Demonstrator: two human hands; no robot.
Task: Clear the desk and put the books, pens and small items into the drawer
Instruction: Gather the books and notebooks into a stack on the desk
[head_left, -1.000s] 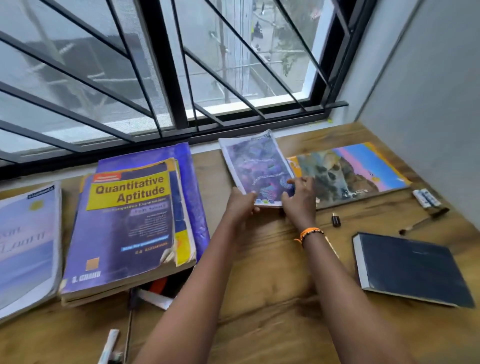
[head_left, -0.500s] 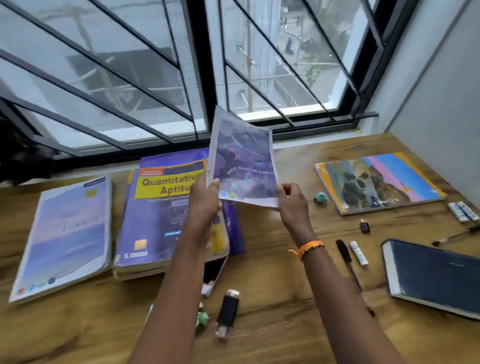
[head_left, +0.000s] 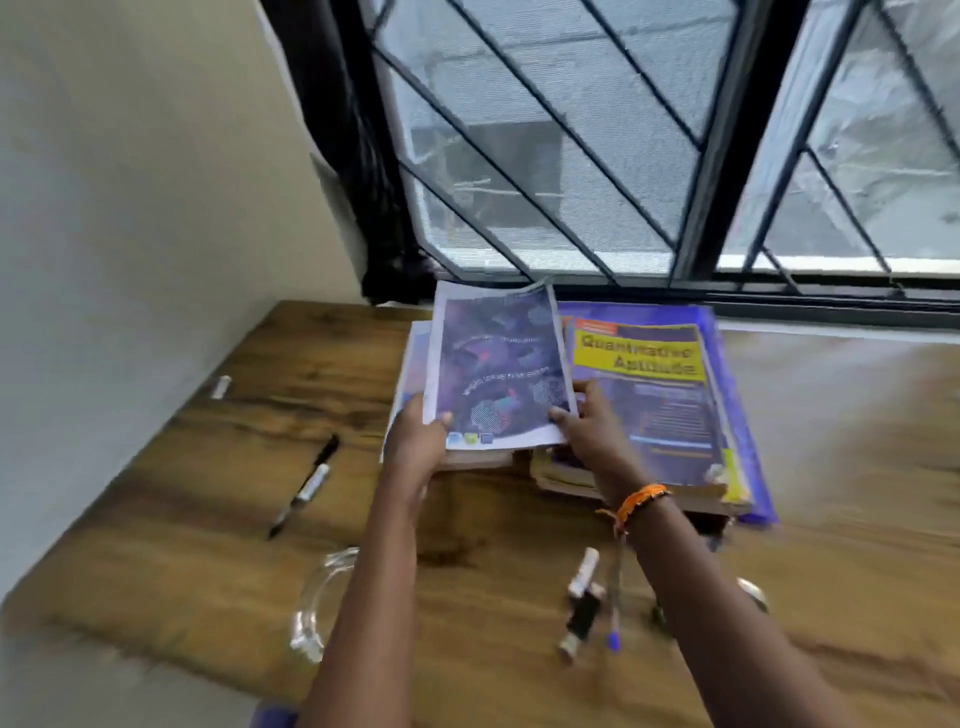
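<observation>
A thin purple notebook (head_left: 501, 364) lies over a pale blue book (head_left: 410, 364) at the back of the wooden desk (head_left: 208, 467). My left hand (head_left: 418, 444) grips the notebook's lower left corner, thumb on the cover. My right hand (head_left: 589, 423) pinches its lower right corner. Just right of it sits the thick "Quantitative Aptitude" book (head_left: 670, 410), stacked on a blue book (head_left: 748, 415). A black marker (head_left: 306, 486) lies to the left. A small white item (head_left: 222, 387) rests near the left wall. No drawer is in view.
A clear coiled cable (head_left: 317, 603) lies by the desk's front edge. A white-capped small item (head_left: 584, 569), a black USB stick (head_left: 579, 621) and a blue-tipped pen (head_left: 613, 603) sit under my right forearm. The window grille (head_left: 571, 156) runs along the back, a wall on the left.
Both hands lifted the purple notebook from the desk's right side, carried it left and lowered it onto the pale blue book. My view swung left.
</observation>
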